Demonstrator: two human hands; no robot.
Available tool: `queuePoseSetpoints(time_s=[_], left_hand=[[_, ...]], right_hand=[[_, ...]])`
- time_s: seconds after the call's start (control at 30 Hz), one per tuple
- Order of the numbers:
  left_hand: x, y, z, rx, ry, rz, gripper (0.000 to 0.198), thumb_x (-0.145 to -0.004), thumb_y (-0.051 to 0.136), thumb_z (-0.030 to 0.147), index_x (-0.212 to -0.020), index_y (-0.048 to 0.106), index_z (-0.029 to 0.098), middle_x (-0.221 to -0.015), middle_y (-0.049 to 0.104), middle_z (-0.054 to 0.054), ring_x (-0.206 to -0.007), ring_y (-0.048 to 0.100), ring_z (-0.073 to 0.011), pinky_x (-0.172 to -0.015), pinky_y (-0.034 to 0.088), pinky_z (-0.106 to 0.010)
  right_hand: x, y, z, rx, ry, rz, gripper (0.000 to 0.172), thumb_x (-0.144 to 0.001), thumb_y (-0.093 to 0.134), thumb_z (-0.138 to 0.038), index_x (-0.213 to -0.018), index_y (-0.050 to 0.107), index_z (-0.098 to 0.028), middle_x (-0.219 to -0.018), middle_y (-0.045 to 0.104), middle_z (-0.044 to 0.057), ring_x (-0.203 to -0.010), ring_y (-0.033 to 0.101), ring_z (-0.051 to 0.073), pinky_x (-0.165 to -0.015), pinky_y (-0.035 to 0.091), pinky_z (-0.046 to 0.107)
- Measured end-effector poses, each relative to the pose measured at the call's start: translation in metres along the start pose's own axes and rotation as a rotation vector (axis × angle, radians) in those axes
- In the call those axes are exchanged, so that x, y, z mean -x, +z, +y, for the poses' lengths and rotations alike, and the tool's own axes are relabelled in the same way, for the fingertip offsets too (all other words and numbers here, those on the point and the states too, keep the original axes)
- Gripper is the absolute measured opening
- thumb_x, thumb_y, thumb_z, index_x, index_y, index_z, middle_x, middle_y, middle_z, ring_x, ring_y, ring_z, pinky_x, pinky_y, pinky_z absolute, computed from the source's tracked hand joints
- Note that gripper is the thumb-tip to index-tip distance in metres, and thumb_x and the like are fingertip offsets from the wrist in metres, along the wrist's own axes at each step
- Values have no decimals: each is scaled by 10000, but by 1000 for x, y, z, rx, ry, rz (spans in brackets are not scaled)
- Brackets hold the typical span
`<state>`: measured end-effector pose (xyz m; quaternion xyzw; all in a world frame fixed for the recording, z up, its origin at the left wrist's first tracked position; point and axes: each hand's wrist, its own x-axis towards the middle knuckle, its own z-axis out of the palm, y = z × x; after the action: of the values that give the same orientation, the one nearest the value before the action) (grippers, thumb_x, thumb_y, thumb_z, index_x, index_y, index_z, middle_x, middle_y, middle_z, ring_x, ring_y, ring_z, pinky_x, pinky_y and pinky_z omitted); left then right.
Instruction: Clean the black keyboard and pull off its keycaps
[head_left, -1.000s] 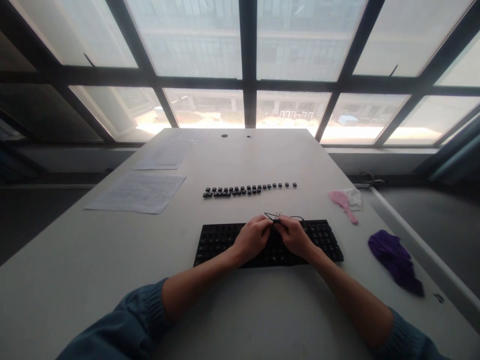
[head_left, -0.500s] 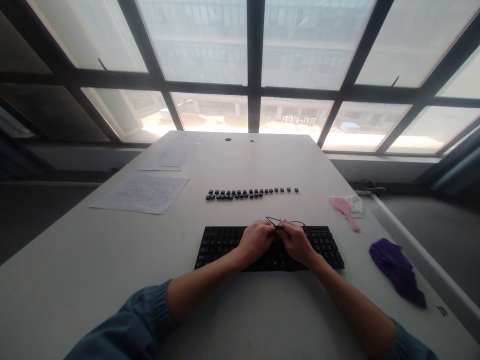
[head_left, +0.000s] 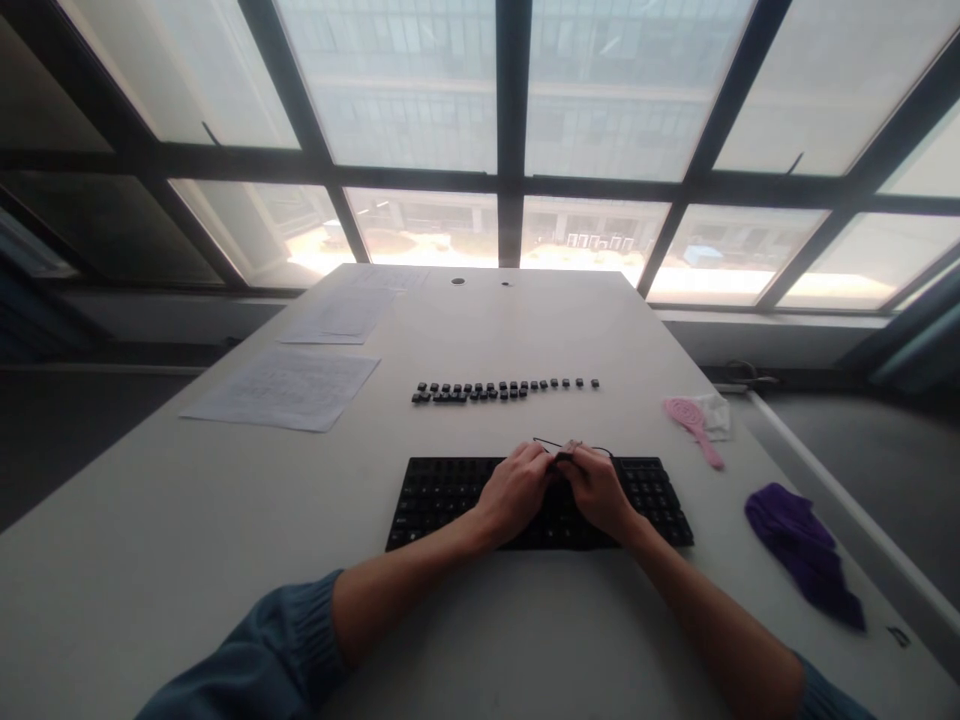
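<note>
Both hands are dropping lower onto the black keyboard (head_left: pixel 536 490): left hand (head_left: pixel 516 490) and right hand (head_left: pixel 600 488) curled together, pinching a wire keycap puller (head_left: pixel 564 450) at the top row.

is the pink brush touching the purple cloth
Apart. The head view shows the pink brush lying farther back on the table, with a plain strip of bare tabletop between it and the purple cloth.

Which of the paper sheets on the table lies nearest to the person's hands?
The large printed sheet at the table's left edge, level with the row of loose keycaps. The other sheets lie farther back, toward the window.
</note>
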<state>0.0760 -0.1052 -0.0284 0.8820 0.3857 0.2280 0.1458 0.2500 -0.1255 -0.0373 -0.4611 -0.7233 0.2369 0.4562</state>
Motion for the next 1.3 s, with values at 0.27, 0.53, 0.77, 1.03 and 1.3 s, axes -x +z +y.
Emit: queuePoseSetpoints(time_s=[0.27,0.53,0.77,1.03,1.3], left_hand=[[-1,1,0,143,14,51,104,-988,538,211,-1069,603,218,-1083,626,-55,-1043,574,-226,-910,504,-361],[1,3,-7,424,-39,87,381,-913,607,103,-1259,520,235,-1064,692,-39,-1022,648,-206,-943,513,-371],[0,-1,-8,341,74,50,195,-943,565,122,-1095,656,204,-1045,696,-59,-998,640,-211,-930,511,-348],[0,2,-4,202,111,81,278,-955,529,117,-1187,640,221,-1218,622,-64,-1142,574,-219,-1018,488,-381],[-1,-31,9,130,127,150,169,-923,624,150,-1064,674,229,-1099,660,-62,-1041,572,-229,-944,501,-375]], right_hand=[[-1,-1,-1,11,101,132,289,-987,490,-318,-734,566,-201,-679,564,3,-639,505,166,-634,397,290],[-1,1,0,0,204,152,315,-993,480,-369,-747,583,-202,-666,631,19,-602,550,172,-606,411,285],[-3,3,3,25,248,134,319,-991,467,-387,-739,549,-209,-653,621,16,-594,542,173,-580,390,283],[-5,5,5,47,248,151,319,-998,448,-407,-760,540,-213,-636,593,5,-574,520,166,-561,370,278],[-7,4,3,-22,243,158,354,-1018,417,-411,-745,528,-216,-642,604,3,-572,536,159,-588,393,278]])
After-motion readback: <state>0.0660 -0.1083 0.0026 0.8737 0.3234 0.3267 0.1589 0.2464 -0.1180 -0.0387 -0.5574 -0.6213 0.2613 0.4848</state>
